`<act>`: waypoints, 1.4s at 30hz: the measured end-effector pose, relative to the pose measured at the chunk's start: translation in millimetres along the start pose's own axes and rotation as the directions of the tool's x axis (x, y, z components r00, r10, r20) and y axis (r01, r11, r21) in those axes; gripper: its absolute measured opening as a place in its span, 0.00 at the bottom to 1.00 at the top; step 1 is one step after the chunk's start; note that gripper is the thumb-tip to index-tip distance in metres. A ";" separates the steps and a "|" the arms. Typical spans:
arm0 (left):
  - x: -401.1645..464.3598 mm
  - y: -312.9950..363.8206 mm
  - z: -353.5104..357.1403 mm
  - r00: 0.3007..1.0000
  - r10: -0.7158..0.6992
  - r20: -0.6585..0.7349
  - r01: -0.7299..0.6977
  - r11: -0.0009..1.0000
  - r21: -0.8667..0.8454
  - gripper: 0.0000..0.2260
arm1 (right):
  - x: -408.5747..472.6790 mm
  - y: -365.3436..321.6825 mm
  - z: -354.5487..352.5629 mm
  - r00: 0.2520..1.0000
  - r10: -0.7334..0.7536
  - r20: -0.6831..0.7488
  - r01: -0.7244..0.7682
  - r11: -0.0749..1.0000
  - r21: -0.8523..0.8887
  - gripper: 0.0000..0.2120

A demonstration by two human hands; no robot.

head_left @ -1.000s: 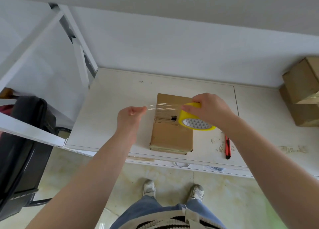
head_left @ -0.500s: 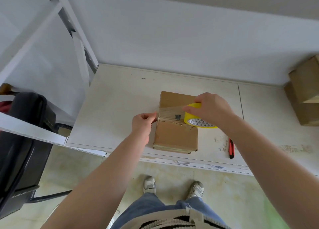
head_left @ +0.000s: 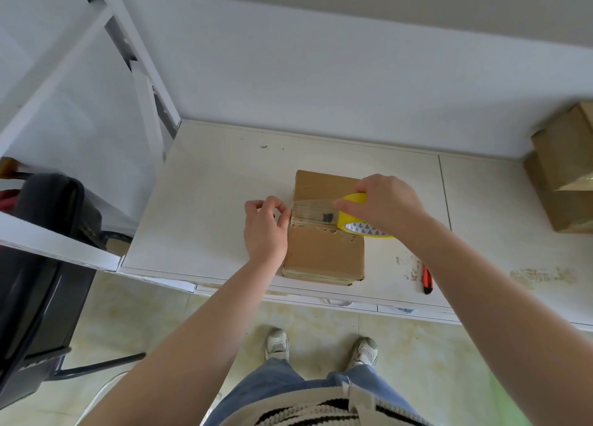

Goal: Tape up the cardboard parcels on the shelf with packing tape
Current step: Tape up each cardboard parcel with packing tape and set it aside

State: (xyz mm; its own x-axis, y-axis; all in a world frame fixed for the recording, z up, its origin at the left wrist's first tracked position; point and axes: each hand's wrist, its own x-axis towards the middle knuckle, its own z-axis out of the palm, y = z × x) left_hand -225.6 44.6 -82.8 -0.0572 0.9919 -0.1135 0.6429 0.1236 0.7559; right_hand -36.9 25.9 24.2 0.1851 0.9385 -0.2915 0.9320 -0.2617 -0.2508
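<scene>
— So where does it stand right now?

— Left hand (head_left: 265,230) has its fingers curled, pinching the free end of the clear tape strip (head_left: 313,212) at the left edge of the cardboard parcel (head_left: 324,233). Right hand (head_left: 386,206) has fingers and thumb wrapped round the yellow tape roll (head_left: 361,220), which sits at the parcel's right side. The strip runs between the two sets of fingertips, across the parcel's top. The parcel itself lies on the white shelf (head_left: 224,201).

— What might go wrong?

— If the left pinch slackens, I'd expect the loose end to curl back and stick to itself. Uneven pull from the roll side could lay the strip crooked or wrinkled, missing the seam. The light parcel might also slide toward the roll.

— Anything you can't make out?

— Whether the strip already touches the cardboard, since it's transparent. The roll is mostly covered by the right fingers. A small dark mark under the strip is unclear. A red cutter (head_left: 426,279) lies beyond the right wrist, partly hidden by the forearm, and more boxes (head_left: 561,182) are cut off at the far right.
</scene>
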 end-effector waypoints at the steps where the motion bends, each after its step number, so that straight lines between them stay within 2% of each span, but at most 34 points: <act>1: 0.7 -1.1 -0.3 1.000 0.018 0.007 -0.019 1.000 0.021 0.03 | -0.4 0.2 0.4 1.000 0.002 -0.003 -0.002 1.000 0.003 0.21; 3: 3.0 -3.9 -0.7 0.997 0.075 0.016 -0.076 0.994 0.084 0.04 | -1.1 0.1 0.8 1.000 0.007 -0.005 -0.007 1.000 0.002 0.21; 6: 3.8 0.2 -1.2 0.985 0.172 0.019 -0.172 0.961 0.214 0.12 | -1.7 -1.2 0.1 1.000 0.009 -0.013 -0.010 1.000 -0.011 0.21; 9: 4.5 9.9 1.3 0.983 0.163 0.089 -0.186 0.890 0.416 0.16 | -3.1 -3.8 2.4 1.000 -0.008 -0.023 0.007 0.999 -0.045 0.22; 11: 5.6 10.7 3.4 0.983 0.115 0.141 -0.168 0.870 0.464 0.17 | -4.7 -5.5 3.2 0.999 -0.036 -0.031 0.034 0.997 -0.068 0.23; 17: 10.3 2.7 8.7 0.975 -0.017 0.220 -0.072 0.917 0.392 0.21 | -6.5 12.3 -12.1 1.000 -0.010 0.000 0.010 0.999 0.033 0.26; 23: 8.0 4.7 10.8 0.966 -0.111 0.235 0.012 0.922 0.388 0.24 | -5.8 29.7 -11.5 0.997 0.074 0.020 -0.071 0.992 -0.103 0.26; 27: 6.9 6.7 12.1 0.963 -0.129 0.235 0.030 0.924 0.382 0.24 | 0.2 31.5 -11.0 0.994 0.102 0.044 -0.099 0.992 -0.078 0.29; 31: 7.7 7.6 10.5 0.958 -0.161 0.237 0.056 0.917 0.396 0.26 | 7.6 33.8 -11.7 0.994 0.091 0.063 -0.077 0.978 -0.192 0.31; 34: 6.4 7.5 10.6 0.958 -0.160 0.237 0.052 0.912 0.408 0.27 | 8.7 45.8 -2.7 0.985 0.148 0.086 -0.123 0.960 -0.251 0.36; 42: 4.5 11.0 9.5 0.951 -0.184 0.248 0.074 0.915 0.395 0.26 | 15.4 67.9 38.3 0.958 0.237 0.159 -0.231 0.971 -0.058 0.35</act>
State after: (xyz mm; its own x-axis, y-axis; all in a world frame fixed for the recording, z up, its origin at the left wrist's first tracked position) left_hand -211.6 50.2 -81.1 0.0166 0.9134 -0.4068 0.8864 0.1749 0.4287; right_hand 17.3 14.0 -32.6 0.3489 0.8016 -0.4856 0.8805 -0.4577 -0.1230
